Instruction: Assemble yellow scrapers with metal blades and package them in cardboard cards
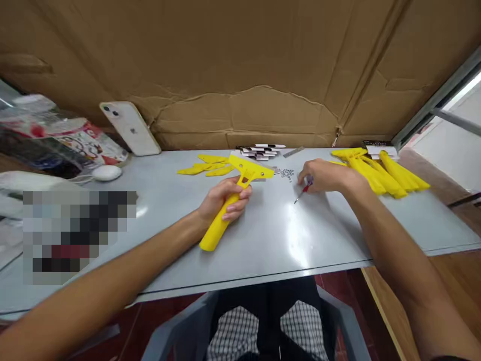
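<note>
Gripping a yellow scraper (221,223) by its handle above the table (263,245), the person's left hand (227,198) is wrapped closed; the right hand (322,175), fingers curled, holds a screwdriver (307,188) near small screws (287,173); a white phone (130,125) bears the Apple logo (133,131); the printed packet (90,140) beside it is too blurred to read.

In the frame's centre, the left hand (218,196) holds a scraper (218,229) over the table (263,240). To its right, the right hand (319,174) holds a screwdriver (308,184); screws (287,173) lie between scraper and right hand. Flat pieces (212,159) lie left of the scraper's head, handles (385,179) at the frame's right. At upper left, a phone (131,130) leans against cardboard (244,50).
</note>
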Motion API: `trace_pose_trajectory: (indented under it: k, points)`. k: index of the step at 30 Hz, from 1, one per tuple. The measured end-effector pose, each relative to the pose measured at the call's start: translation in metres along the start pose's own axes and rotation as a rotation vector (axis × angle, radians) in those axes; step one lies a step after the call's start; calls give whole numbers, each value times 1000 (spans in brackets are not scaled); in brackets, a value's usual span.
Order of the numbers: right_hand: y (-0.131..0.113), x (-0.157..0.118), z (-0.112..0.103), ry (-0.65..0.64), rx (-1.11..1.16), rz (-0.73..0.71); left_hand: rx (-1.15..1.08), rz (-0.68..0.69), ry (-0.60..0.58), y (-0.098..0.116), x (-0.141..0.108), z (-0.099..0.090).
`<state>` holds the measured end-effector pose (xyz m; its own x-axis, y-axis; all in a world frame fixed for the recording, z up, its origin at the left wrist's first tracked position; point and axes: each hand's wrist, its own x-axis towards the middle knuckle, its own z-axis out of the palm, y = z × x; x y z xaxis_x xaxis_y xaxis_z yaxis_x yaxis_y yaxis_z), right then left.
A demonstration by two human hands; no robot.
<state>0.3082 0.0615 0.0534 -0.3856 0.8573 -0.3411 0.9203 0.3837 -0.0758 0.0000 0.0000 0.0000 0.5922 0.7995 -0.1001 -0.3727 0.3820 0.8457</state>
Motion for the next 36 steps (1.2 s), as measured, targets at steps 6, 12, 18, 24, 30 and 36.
trace_pose_trajectory:
  k: [6,12,18,24,30,36]
  points:
    - [8,5,4,54,76,-107,-35,-15,26,2,-1,0]
    - [48,20,5,329,306,-224,-90,-22,77,3,-2,3]
    - [63,29,9,476,938,-213,-87,-25,98,4,-2,7]
    - [77,31,12,467,1052,-128,-73,-20,107,5,-3,9]
    - [77,24,8,463,1137,-136,-65,-15,110,4,-2,9]
    - [71,26,10,499,1193,-184,-65,-3,111,4,-3,9]
